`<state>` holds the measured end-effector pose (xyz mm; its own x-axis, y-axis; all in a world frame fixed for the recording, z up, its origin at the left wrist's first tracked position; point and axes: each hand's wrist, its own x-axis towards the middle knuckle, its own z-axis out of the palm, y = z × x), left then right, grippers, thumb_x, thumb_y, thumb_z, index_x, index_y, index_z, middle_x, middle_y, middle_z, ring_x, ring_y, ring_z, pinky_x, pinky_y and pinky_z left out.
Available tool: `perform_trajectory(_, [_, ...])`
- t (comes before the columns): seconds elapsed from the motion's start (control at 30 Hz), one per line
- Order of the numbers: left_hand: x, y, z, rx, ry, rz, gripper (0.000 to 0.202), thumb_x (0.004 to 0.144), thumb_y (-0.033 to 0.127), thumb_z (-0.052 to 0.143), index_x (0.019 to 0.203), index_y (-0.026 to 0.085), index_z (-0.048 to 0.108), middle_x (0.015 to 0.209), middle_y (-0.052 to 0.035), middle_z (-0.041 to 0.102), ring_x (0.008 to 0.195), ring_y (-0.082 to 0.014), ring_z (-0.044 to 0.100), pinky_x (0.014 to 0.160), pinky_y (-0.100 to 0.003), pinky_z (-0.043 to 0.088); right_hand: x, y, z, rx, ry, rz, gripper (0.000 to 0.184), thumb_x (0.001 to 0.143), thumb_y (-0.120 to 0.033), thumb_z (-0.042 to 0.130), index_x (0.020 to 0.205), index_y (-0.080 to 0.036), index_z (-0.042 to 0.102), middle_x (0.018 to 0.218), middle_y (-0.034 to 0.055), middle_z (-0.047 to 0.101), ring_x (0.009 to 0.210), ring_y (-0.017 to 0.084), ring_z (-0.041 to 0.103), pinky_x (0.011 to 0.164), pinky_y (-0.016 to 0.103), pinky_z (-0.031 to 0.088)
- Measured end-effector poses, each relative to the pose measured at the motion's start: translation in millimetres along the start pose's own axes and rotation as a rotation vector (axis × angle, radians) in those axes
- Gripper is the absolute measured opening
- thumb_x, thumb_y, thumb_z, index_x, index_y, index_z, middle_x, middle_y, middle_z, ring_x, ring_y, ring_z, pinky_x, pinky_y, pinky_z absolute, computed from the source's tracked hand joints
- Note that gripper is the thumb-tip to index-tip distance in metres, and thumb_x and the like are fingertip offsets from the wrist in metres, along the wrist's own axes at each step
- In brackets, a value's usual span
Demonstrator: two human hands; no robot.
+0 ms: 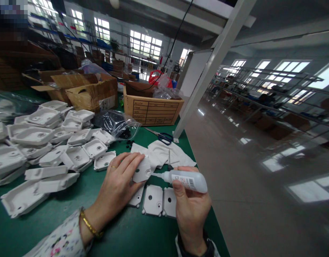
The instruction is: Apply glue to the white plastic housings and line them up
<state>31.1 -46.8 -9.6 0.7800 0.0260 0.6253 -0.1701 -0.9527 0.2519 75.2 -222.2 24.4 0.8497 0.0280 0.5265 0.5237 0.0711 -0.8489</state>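
We've got the left hand point(120, 182) clamped on a white plate point(142, 171), fingers over, thumb under, seemingly tipped so its small hole faces the nozzle point(157, 175). Right hand point(193, 203) is closed round a squeeze bottle point(189, 180), held near level, likely for aim; we can't tell if the tip touches. Between the hands, flat plates point(153, 200) line up, probably for easy reach: matte, squarish, dark round hole each. Bottle's smooth, translucent, labelled. Crumpled soft cloth point(175, 153) lies beyond both hands; shallow white trays point(76, 157) heap left of the left hand.
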Motion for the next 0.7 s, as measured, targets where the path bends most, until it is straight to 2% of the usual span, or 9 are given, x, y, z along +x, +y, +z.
perform_trajectory(0.2, [0.5, -0.3, -0.5, 0.021, -0.009, -0.006, 0.060, 0.079, 0.028, 0.066, 0.131, 0.018, 0.038, 0.125, -0.0106, 0.053, 0.114, -0.0291, 0.043, 0.102, -0.049, 0.031, 0.4, -2.4, 0.3, -0.056, -0.039, -0.054, 0.017, 0.080, -0.025, 0.068, 0.094, -0.020, 0.059, 0.088, 0.0023, 0.057, 0.081, 0.016, 0.057, 0.068, 0.024, 0.048])
perform_trajectory(0.3, [0.4, -0.2, -0.7, 0.041, -0.012, -0.018, 0.059, 0.079, 0.028, 0.066, 0.131, 0.020, 0.039, 0.124, -0.0099, 0.053, 0.115, -0.0295, 0.043, 0.104, -0.052, 0.027, -0.3, -2.7, -1.0, -0.101, -0.064, -0.101, 0.016, 0.082, -0.026, 0.067, 0.094, -0.020, 0.059, 0.088, 0.0024, 0.056, 0.083, 0.016, 0.055, 0.073, 0.027, 0.047])
perform_trajectory(0.5, [0.3, -0.1, -0.3, 0.057, -0.018, -0.030, 0.061, 0.078, 0.029, 0.067, 0.131, 0.020, 0.038, 0.124, -0.0092, 0.054, 0.115, -0.0290, 0.042, 0.106, -0.053, 0.024, -3.4, -3.2, -1.9, -0.204, -0.096, -0.272, 0.020, 0.083, -0.028, 0.067, 0.098, -0.018, 0.059, 0.091, 0.0047, 0.057, 0.087, 0.019, 0.055, 0.080, 0.032, 0.043])
perform_trajectory(0.7, [2.1, 1.7, -1.5, 0.061, 0.000, -0.064, 0.061, 0.076, 0.029, 0.067, 0.129, 0.018, 0.040, 0.122, -0.0088, 0.055, 0.113, -0.0287, 0.043, 0.106, -0.054, 0.021, -5.2, -13.6, 4.8, -0.265, -0.158, -0.447, 0.021, 0.084, -0.027, 0.066, 0.099, -0.015, 0.058, 0.089, 0.0066, 0.059, 0.084, 0.020, 0.056, 0.075, 0.033, 0.047])
